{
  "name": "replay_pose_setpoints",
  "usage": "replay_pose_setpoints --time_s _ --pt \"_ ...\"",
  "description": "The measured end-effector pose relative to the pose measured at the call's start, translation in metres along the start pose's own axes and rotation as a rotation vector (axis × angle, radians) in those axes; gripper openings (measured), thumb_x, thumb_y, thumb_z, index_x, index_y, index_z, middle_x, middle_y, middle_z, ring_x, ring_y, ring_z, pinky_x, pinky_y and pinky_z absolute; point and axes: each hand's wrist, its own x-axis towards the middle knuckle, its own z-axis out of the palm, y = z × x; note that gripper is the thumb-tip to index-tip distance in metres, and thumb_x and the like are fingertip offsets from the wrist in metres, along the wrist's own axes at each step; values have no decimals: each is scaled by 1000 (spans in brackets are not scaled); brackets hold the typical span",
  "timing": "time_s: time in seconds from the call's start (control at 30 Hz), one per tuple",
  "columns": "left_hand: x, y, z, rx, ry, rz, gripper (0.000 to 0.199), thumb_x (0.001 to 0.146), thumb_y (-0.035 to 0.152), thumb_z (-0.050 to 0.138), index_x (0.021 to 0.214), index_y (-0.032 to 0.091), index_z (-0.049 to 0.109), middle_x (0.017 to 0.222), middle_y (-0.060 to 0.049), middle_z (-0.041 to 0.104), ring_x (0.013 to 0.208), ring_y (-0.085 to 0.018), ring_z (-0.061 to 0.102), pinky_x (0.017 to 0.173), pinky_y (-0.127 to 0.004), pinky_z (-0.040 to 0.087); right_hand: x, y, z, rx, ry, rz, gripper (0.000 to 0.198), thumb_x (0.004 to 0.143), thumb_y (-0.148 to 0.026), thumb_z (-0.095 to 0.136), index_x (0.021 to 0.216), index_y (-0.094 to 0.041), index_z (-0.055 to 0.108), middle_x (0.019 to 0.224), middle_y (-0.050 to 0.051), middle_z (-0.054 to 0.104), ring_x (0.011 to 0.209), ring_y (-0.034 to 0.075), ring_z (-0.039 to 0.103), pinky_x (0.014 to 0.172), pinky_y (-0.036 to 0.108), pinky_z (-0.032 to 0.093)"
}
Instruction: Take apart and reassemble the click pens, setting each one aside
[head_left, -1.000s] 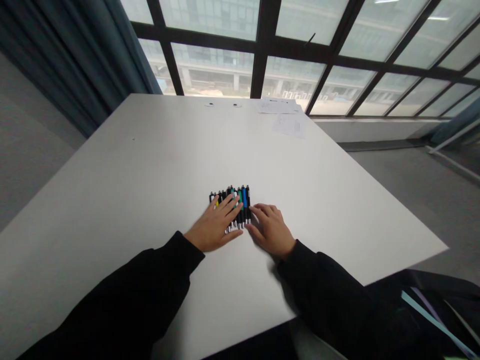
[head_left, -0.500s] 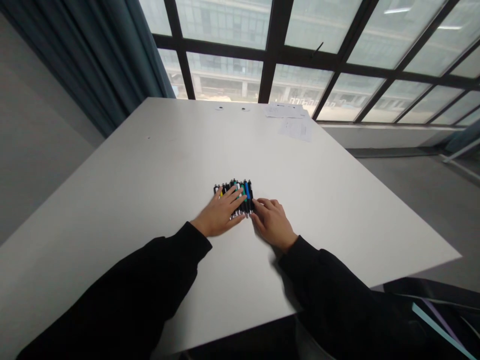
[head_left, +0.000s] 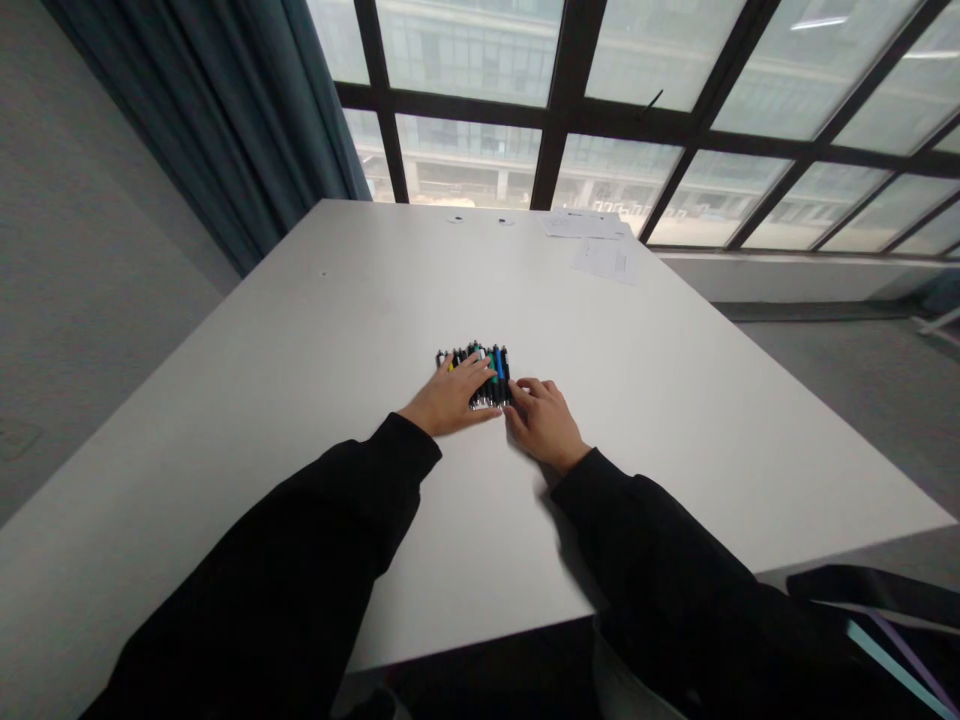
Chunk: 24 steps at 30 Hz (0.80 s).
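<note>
A row of pens (head_left: 501, 363), mostly black with blue, green, yellow and white parts, lies side by side on the white table (head_left: 360, 330). Across the left and middle of the row rests my left hand (head_left: 453, 393), palm down with its fingers spread, hiding much of the pens. My right hand (head_left: 549, 424) is at the row's right edge, fingers bent. Its thumb and index fingertips are set apart against or very near the outermost black pen, with nothing visible between them.
Papers (head_left: 589, 228) lie at the far right edge of the table, and two small marks or items sit near its back edge. Beyond stand a window (head_left: 472, 160) and a blue curtain (head_left: 225, 130). Dark straps (head_left: 877, 590) show at lower right.
The camera view has shifted slightly. The pens and both hands have slid a little farther from me, keeping nearly the same pose around the row.
</note>
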Motion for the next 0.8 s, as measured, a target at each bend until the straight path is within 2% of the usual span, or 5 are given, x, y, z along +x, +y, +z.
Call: replay_pose_setpoints --time_s 0.33,0.53,0.6,0.7,0.8 --pt "4 0 0 41 -13 -35 62 96 54 46 144 16 44 158 -16 40 150 -32 27 121 -61 15 12 8 6 144 71 12 43 86 -32 60 125 -15 67 115 14 65 106 28 57 100 38 44" --pt "2 5 -6 83 83 -44 75 87 62 54 147 17 41 159 -16 35 149 -37 24 121 -63 11 22 30 11 213 259 321 38 89 -30 46 118 -12 64 96 9 65 77 19 59 77 32 49" --pt "2 4 -10 96 193 -27 68 86 59 57 136 14 51 151 -18 44 142 -38 33 121 -60 16 25 38 11 181 332 461 35 86 -25 44 112 -11 62 88 8 62 74 20 55 71 33 46" --pt "4 7 -15 108 297 -61 38 93 45 50 105 13 66 118 -19 62 119 -35 51 108 -57 37 30 44 8 117 376 621 28 78 -16 43 99 -14 62 77 5 58 68 19 47 66 32 40" --pt "13 37 -11 81 274 -24 40 97 44 42 82 17 67 91 -16 65 99 -32 58 91 -54 46 36 41 5 83 321 680 19 77 -15 44 80 -18 63 67 3 57 63 18 45 63 31 37"
